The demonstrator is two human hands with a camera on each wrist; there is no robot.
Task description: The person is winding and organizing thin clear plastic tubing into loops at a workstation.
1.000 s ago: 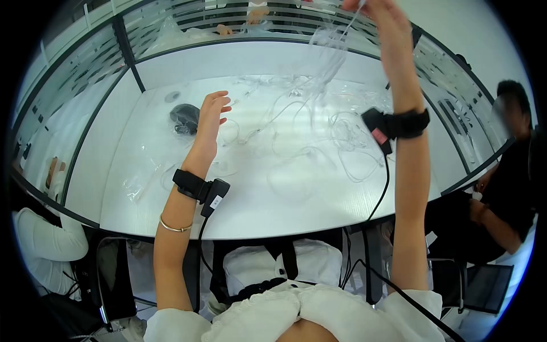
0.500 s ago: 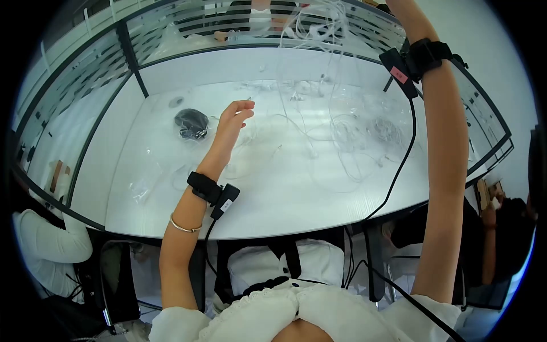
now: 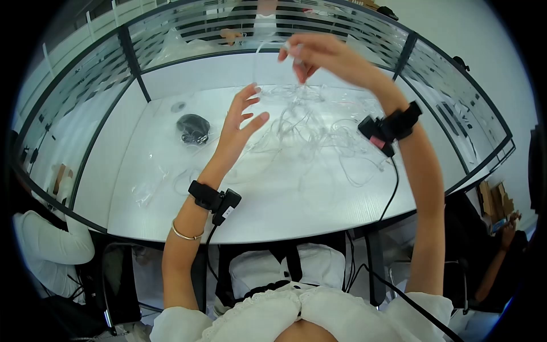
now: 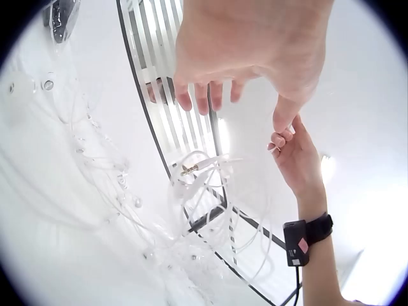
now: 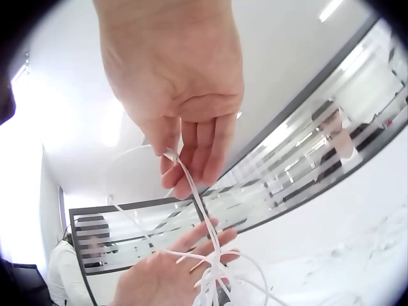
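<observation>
My right hand [image 3: 327, 54] is raised over the far part of the table, pinching a white cord [image 5: 199, 194] between thumb and fingers. Below that pinch hangs a tangle of white earphone cords [image 4: 220, 167], a gold plug [image 4: 189, 169] among them. Part of the cord arcs out left of the fingertips in the head view. To the left and lower, my left hand [image 3: 235, 125] is held up with fingers apart and nothing between them. The right wrist view has the left palm [image 5: 156, 280] close behind the hanging cords, overlapped by them.
More thin white cords [image 3: 356, 165] and clear plastic lie across the white table [image 3: 273, 216]. At left sits a black item in a clear bag [image 3: 194, 129], with clear plastic [image 3: 147, 191] nearer. Low partitions with striped glass [image 3: 188, 31] enclose the back and sides. People are seated nearby.
My right hand swung up to the right, lifting the cords high, then came back down to the left. My left hand has shifted right, and its fingers are more spread.
</observation>
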